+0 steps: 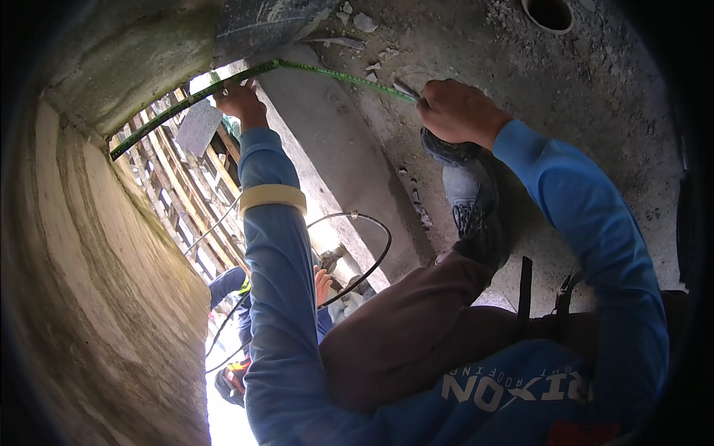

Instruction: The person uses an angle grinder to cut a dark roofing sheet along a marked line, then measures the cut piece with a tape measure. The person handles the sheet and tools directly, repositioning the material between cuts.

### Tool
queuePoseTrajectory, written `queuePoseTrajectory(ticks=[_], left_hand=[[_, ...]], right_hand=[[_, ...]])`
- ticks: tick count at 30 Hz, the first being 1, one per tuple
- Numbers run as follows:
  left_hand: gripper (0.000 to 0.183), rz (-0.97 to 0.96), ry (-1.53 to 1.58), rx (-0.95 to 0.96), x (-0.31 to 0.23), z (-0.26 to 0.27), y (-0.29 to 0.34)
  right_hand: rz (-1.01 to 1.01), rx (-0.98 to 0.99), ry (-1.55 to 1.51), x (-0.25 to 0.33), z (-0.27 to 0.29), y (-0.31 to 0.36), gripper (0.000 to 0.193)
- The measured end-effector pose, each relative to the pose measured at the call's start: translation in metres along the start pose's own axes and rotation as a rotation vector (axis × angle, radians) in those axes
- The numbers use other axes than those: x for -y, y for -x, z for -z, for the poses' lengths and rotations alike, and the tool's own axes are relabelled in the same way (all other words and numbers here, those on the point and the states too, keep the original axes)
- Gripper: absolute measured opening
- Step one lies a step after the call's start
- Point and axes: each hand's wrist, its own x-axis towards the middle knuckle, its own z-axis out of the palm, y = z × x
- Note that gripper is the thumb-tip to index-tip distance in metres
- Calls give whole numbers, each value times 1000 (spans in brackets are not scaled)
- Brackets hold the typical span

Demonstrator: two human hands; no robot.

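Observation:
A green measuring tape (338, 73) with dark marks runs across the upper part of the head view. It bends at a concrete edge and continues left past the opening. My right hand (462, 111) is closed around its right end, above my boot. A thin grey piece, too small to name, sticks out beside those fingers. My left hand (242, 102) is at the tape by the opening's top, fingers bent against it. A cream roll of adhesive tape (274, 198) is worn around my left forearm. Below my left hand hangs a pale grey flat piece (199, 128).
A rough concrete wall (111, 275) stands at the left, a concrete ledge (327, 134) in the middle. Through the opening are wooden slats (182, 178), a black cable (387, 241) and another person (242, 286) below. A round pipe opening (549, 13) lies at the upper right.

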Motion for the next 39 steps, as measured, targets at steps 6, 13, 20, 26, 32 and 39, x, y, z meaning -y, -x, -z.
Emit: queuePoseTrajectory(ticks=[6, 13, 20, 26, 32, 39], left_hand=[[49, -15, -22, -10, 2, 0, 0], [45, 0, 11, -44, 4, 1, -3], [42, -6, -36, -41, 4, 1, 0], [44, 48, -46, -28, -2, 2, -1], [49, 39, -54, -3, -7, 1, 3], [49, 38, -48, -9, -6, 0, 1]], right_hand=[[-9, 0, -16, 0, -2, -2, 37], [-22, 14, -45, -2, -5, -6, 38], [-66, 26, -83, 1, -2, -5, 36], [-17, 11, -30, 0, -6, -5, 36], [-47, 19, -68, 0, -7, -7, 37], [-54, 40, -66, 2, -3, -7, 37]])
